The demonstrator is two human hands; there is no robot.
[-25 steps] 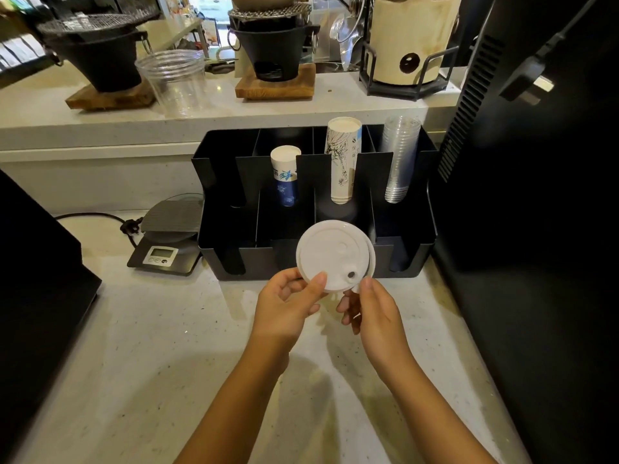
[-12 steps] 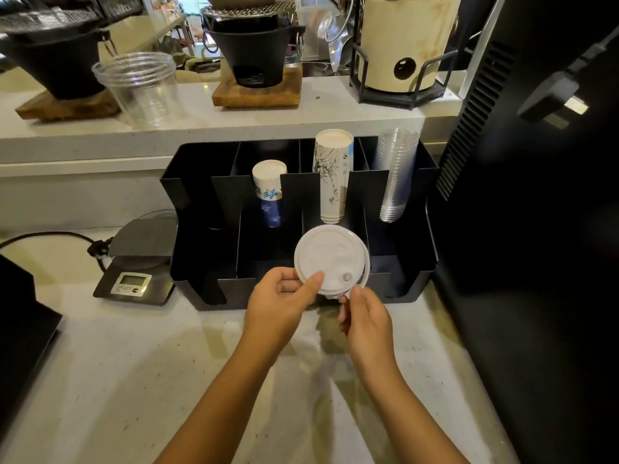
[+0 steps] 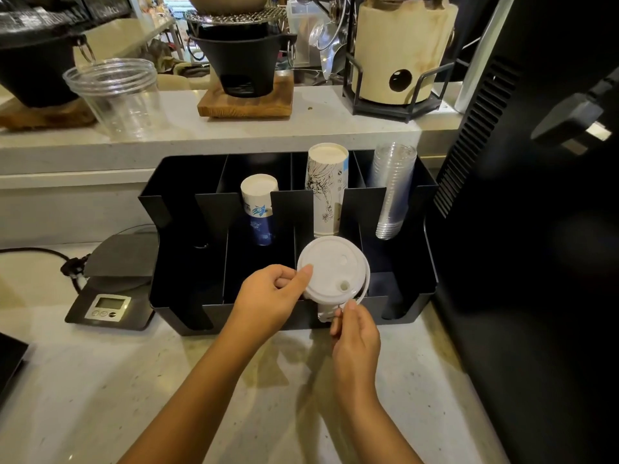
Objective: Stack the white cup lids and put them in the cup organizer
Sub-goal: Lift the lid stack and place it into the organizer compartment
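A stack of white cup lids (image 3: 330, 269) hangs over the front right-of-middle compartment of the black cup organizer (image 3: 181, 309), its lower end dipping behind the front wall slot. My left hand (image 3: 268, 296) pinches the stack's left rim with thumb on top. My right hand (image 3: 355, 336) grips the stack's lower edge from the front. The top lid faces me, showing two small round holes.
The organizer's back row holds a short paper cup stack (image 3: 258, 209), a tall paper cup stack (image 3: 326, 189) and clear plastic cups (image 3: 392, 192). A digital scale (image 3: 110, 286) sits to its left. A black machine (image 3: 536, 229) stands close on the right. A raised shelf (image 3: 234, 132) runs behind.
Both hands carried the lid stack forward and down, from just in front of the organizer to over its front compartment. The view has moved closer to the organizer.
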